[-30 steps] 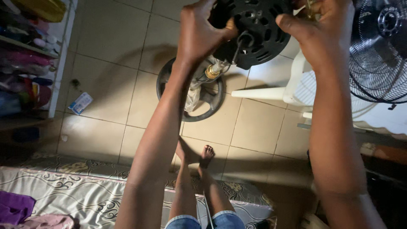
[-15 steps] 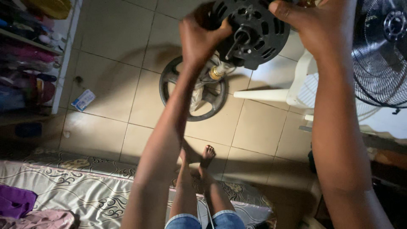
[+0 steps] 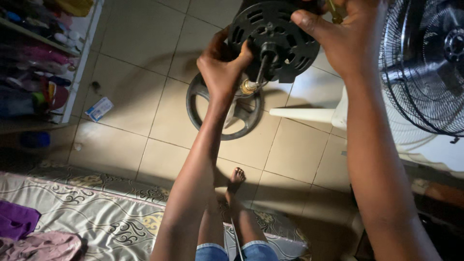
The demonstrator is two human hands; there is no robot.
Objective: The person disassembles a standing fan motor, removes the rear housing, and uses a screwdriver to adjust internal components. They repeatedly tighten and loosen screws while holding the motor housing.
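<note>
While my left hand [image 3: 223, 72] and right hand [image 3: 350, 36] clasp the black fan motor [image 3: 273, 38] aloft (shaft bare), its round base [image 3: 227, 108] and wire guard [image 3: 425, 67] lie apart, unfitted.

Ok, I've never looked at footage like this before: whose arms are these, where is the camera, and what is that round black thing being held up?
The camera sits on a person's head and looks down, so the two arms are the wearer's own. Both bare hands hold up a round black fan motor housing with vent slots and a shaft sticking out of its middle. The left hand has its grip on the housing's left edge; the right hand grips the right side. Below, on the tiled floor, lies a round dark fan base, with the person's bare feet nearer the camera. A wire fan guard stands at the right, a patterned mat lies at the bottom left, and cluttered shelves fill the left edge.
</note>
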